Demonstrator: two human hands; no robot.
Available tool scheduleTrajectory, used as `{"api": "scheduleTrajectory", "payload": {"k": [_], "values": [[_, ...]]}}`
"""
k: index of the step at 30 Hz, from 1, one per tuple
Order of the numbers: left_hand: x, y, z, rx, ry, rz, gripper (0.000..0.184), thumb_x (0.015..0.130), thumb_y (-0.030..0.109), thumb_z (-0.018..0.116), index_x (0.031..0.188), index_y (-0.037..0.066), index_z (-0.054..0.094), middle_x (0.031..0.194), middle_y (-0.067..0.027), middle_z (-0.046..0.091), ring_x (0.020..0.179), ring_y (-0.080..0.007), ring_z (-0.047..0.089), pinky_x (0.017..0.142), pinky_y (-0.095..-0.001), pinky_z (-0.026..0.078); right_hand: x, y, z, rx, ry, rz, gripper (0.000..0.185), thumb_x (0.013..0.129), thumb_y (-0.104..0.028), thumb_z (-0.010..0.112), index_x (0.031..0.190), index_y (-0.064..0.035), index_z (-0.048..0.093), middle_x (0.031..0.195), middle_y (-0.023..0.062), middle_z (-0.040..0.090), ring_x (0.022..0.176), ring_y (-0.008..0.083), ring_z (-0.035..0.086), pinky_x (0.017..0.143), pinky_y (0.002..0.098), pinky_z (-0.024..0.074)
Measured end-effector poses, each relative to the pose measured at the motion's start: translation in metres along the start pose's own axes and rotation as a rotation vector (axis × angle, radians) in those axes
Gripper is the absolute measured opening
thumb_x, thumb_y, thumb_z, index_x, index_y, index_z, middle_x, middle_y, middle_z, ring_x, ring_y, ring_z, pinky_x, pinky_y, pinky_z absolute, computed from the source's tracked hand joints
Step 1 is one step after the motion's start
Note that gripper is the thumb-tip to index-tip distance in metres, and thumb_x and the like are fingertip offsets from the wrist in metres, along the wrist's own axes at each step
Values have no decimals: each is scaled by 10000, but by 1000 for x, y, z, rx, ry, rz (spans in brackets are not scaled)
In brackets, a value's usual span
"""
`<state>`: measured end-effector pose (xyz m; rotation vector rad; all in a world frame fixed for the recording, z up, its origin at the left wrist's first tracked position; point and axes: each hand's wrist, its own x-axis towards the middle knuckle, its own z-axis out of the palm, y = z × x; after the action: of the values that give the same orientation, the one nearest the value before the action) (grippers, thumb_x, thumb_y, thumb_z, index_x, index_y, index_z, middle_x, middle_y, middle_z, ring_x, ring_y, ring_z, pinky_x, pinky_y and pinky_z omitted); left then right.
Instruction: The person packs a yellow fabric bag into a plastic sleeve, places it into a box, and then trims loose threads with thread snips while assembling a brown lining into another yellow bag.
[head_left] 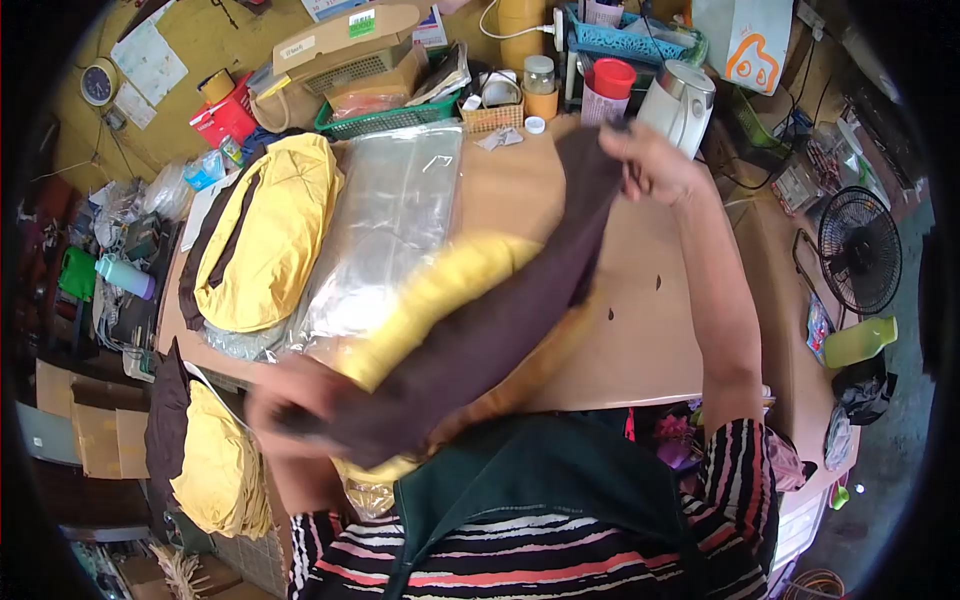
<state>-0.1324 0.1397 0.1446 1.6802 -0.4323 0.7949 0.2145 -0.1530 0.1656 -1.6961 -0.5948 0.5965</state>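
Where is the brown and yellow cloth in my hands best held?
Probably by both ends of its brown band, right hand from the right, left hand from the left: it stretches long and slanting between them, so one grip might let it sag.

At the bottom of the frame, the person wears a black cloth shirt [600, 578] with uneven white, pink and coral stripes and short sleeves [738, 465]. Over it is a dark green cloth apron [550, 460] with stitched seam.
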Motion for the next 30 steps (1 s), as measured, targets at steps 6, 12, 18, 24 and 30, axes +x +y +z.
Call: {"api": "scheduleTrajectory", "payload": {"k": [6, 12, 18, 24, 30], "values": [[151, -36, -96, -266, 564, -296, 246, 906, 62, 540, 1112, -51, 611, 1145, -139, 632, 1075, -236, 598, 965, -348, 470, 73, -69, 1, 560, 413, -420, 267, 918, -358, 610, 949, -97, 563, 662, -10, 559, 447, 97, 465, 424, 219, 345], [151, 20, -113, 300, 330, 256, 336, 833, 67, 616, 1132, -83, 584, 1225, -195, 583, 1166, -287, 549, 997, -431, 455, 64, -77, -37, 542, 373, -549, 205, 927, -297, 587, 956, -95, 574, 646, -17, 512, 468, 93, 429, 433, 223, 316], [54, 1, 35, 303, -370, -116, 771, 703, 163, 743, 1361, 34, 362, 1157, -170, 530, 1105, -265, 549, 952, -365, 452, 38, 38, -47, 157, 194, -177, 148, 937, -237, 564, 963, -93, 584, 630, -24, 466, 489, 89, 393, 442, 226, 286], [-44, -85, 101, 384, -736, -837, 723, 760, 124, 732, 1381, 99, 363, 1238, -220, 552, 1084, -393, 572, 911, -424, 476, 32, 196, 0, -898, 473, 55, 366, 836, -308, 661, 1138, -105, 632, 1084, 123, 609, 1043, 285, 604, 919, 416, 445], [-63, -92, 108, 482, -772, -554, 622, 738, 232, 778, 1274, 74, 505, 1178, -179, 589, 1058, -356, 588, 877, -414, 485, 40, 174, 52, -797, 746, -453, 312, 824, -279, 704, 1044, -67, 637, 1023, 137, 606, 888, 321, 620, 823, 398, 495]]}}
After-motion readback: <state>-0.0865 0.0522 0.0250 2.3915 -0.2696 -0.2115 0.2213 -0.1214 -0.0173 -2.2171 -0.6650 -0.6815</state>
